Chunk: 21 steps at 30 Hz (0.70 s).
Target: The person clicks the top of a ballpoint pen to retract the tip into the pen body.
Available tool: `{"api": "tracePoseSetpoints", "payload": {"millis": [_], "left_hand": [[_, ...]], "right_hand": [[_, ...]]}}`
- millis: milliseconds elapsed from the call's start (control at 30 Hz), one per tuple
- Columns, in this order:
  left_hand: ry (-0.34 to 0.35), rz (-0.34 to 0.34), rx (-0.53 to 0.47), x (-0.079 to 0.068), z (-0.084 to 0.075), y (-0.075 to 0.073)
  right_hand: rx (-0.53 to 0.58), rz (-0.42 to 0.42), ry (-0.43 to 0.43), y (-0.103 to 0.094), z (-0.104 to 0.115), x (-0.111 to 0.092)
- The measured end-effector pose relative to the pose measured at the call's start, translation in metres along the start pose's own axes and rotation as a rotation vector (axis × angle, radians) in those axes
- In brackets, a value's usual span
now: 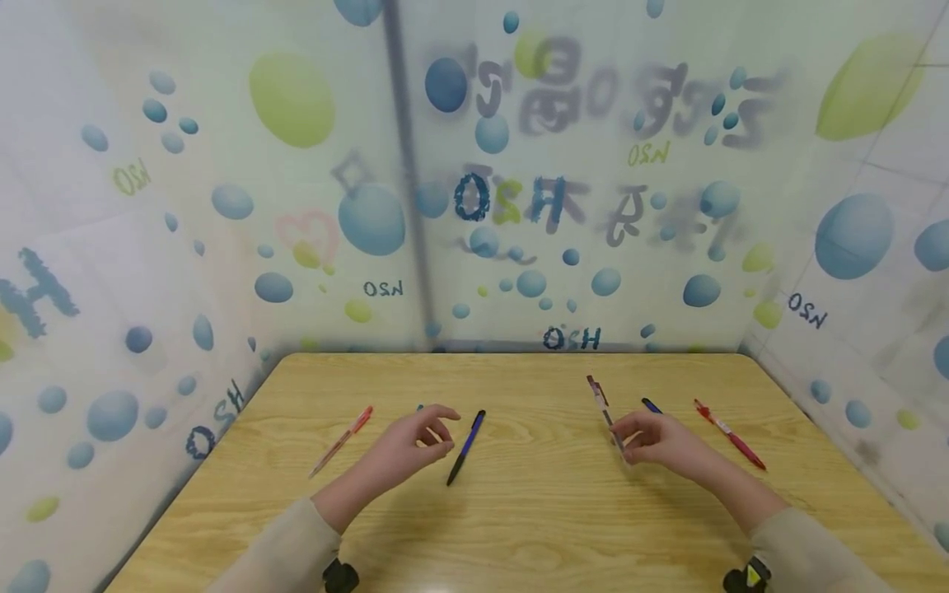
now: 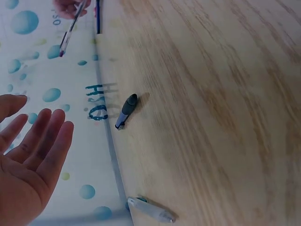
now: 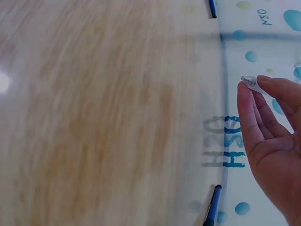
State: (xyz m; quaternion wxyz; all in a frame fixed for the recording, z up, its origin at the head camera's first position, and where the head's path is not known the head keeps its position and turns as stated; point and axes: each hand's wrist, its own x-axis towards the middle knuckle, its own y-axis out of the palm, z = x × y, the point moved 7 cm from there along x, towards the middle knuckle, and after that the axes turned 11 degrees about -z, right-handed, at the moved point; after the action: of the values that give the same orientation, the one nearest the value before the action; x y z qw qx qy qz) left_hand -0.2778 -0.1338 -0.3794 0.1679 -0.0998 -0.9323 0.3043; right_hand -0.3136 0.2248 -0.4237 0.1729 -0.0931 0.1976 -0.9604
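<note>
Pen of slim clear plastic with a dark red end (image 1: 600, 401) is pinched between thumb and fingers of the right hand (image 1: 656, 438), well right of the slender blue pen with black grip (image 1: 466, 447) on the pale wood-grained table (image 1: 519, 527). Just left of that blue pen, the left hand (image 1: 415, 439) holds nothing, thumb and fingers apart. Farther left of it lies a red-and-clear plastic pen (image 1: 342, 442).

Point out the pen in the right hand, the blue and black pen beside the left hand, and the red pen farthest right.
Held pen (image 1: 605, 413), head view, upper barrel.
Blue and black pen (image 1: 467, 445), head view, middle of barrel.
Red pen (image 1: 730, 436), head view, middle of barrel.
</note>
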Motion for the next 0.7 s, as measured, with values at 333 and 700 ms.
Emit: {"api": "tracePoseSetpoints", "payload": {"millis": [333,700], "left_hand": [[-0.003,-0.024,0.027,-0.002,0.008,-0.004],[-0.021,-0.036,0.03,-0.003,0.016,-0.005]], "right_hand": [[-0.094,0.064,0.08,0.003,-0.019,0.004],[-0.109,0.137,0.042,0.004,-0.024,0.012]]}}
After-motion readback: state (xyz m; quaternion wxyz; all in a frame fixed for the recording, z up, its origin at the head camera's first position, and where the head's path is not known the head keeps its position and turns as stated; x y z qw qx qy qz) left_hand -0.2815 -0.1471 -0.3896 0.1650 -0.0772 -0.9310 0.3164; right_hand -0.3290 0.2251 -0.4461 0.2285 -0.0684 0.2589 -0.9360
